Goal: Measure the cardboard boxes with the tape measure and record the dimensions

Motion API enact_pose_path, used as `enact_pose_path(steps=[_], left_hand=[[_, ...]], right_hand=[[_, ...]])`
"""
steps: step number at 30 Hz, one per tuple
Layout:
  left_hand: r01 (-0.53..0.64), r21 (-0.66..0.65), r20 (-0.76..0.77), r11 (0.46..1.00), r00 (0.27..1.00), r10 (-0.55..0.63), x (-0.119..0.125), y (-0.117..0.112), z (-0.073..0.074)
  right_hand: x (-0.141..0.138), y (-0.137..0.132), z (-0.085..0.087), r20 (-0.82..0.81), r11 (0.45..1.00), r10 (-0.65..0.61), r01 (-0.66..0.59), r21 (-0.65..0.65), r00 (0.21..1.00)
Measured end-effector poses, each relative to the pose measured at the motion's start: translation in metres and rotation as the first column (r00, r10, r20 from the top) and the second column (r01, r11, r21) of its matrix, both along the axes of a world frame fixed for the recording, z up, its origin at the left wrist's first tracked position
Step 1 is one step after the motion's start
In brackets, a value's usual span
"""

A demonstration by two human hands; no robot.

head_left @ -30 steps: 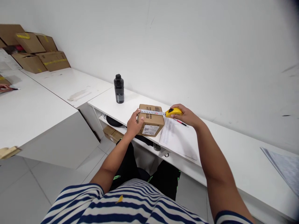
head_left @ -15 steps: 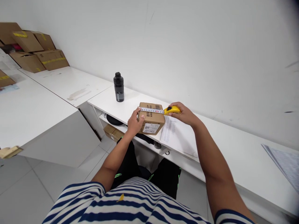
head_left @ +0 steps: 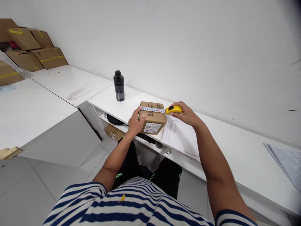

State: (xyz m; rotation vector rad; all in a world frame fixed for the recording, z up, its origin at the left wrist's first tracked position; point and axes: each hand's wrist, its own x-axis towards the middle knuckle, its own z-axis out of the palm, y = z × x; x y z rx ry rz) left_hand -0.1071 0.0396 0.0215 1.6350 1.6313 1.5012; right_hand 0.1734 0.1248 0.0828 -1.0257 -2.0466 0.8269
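A small brown cardboard box (head_left: 154,118) with dark print and a white label sits on the narrow white desk, its near side close to the front edge. The white blade of a tape measure lies straight across the box's top. My left hand (head_left: 137,121) grips the left side of the box, fingers by the blade's end and thumb on top of the box. To the right of the box, my right hand (head_left: 185,113) is closed round the yellow case of the tape measure (head_left: 173,109), which is close to the box's right edge.
A dark drink bottle (head_left: 119,86) stands behind the box to the left. Printed paper sheets (head_left: 181,136) lie right of the box, and more papers (head_left: 284,163) at far right. Several cardboard boxes (head_left: 49,57) are stacked at far left. Under the desktop, a shelf holds dark items.
The view has tilted slightly, so the scene sits a little higher. Both hands, the box and the tape measure keep nearly the same arrangement.
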Motion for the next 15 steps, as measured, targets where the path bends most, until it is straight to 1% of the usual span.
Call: enact_pose_path(steps=[6,8,10,12,13,15], left_hand=[[0.003,-0.002,-0.005,1.0,1.0,-0.003,0.001,-0.002,0.002],[0.007,0.005,0.004,1.0,1.0,-0.007,0.003,-0.002,0.001],[0.004,0.017,0.008,1.0,1.0,-0.004,0.005,-0.001,-0.001],[-0.03,0.041,-0.027,0.999,0.999,0.031,0.004,0.005,0.0],[-0.064,0.057,-0.054,0.996,0.996,0.067,0.003,0.009,0.001],[-0.157,0.084,-0.104,0.984,0.981,0.165,-0.004,0.016,0.007]], right_hand=[[0.0,-0.003,-0.004,0.003,0.999,-0.032,0.032,0.025,0.999],[-0.002,-0.007,-0.005,0.018,0.995,-0.058,0.057,0.083,0.998],[-0.005,-0.014,-0.005,0.026,0.981,-0.099,0.093,0.17,0.995],[-0.008,-0.025,-0.006,0.004,0.96,-0.145,0.14,0.241,0.989],[-0.009,-0.032,-0.008,-0.028,0.949,-0.172,0.174,0.261,0.985],[-0.009,-0.048,-0.013,-0.154,0.923,-0.243,0.277,0.265,0.958]])
